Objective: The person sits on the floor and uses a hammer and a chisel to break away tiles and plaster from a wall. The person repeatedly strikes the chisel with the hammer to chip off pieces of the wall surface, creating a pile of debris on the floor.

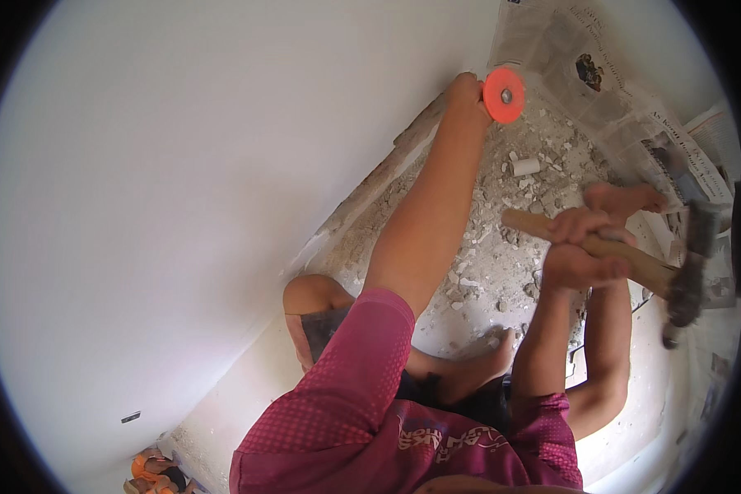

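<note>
Orange-guarded chisel [503,95], as it appears to be, is held at the far end of the white wall [181,206], near the corner, its disc and metal striking end showing; the blade is hidden. The left hand [467,88] is closed around it behind the disc, arm nearly straight. The right hand [586,257] is clamped around the middle of the wooden-handled hammer [652,270], its butt poking out left and its blurred head well to the right, apart from the chisel.

For good blows, I would set the blade firmly before each one, keep the left fingers wholly behind the disc, and strike the metal end squarely along the chisel's line. Gripping nearer the butt should give more force; mid-handle favours control. That outstretched left arm probably tires fast, so sitting closer may help. The bare right foot [626,200] lies just beyond the right hand, among loose rubble [490,255]; drawing it aside and wearing shoes seems wise.
</note>
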The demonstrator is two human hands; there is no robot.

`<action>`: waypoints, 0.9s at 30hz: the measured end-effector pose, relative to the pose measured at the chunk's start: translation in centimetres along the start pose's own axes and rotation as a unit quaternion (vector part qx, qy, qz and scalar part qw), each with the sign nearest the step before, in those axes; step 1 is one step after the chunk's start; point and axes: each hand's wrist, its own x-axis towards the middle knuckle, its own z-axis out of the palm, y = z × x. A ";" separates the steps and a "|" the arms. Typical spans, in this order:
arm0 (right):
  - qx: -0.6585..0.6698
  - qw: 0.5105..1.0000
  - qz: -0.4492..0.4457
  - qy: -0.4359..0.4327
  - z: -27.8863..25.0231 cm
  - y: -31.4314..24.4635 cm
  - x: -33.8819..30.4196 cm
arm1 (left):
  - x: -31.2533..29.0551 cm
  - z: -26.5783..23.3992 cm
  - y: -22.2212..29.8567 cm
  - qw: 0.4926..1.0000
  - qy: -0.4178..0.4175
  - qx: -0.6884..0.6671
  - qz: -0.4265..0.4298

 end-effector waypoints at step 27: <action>-0.378 0.870 0.317 0.008 -5.9 -6.0 1.6 | -4.7 -6.6 -5.1 0.980 0.023 0.184 0.077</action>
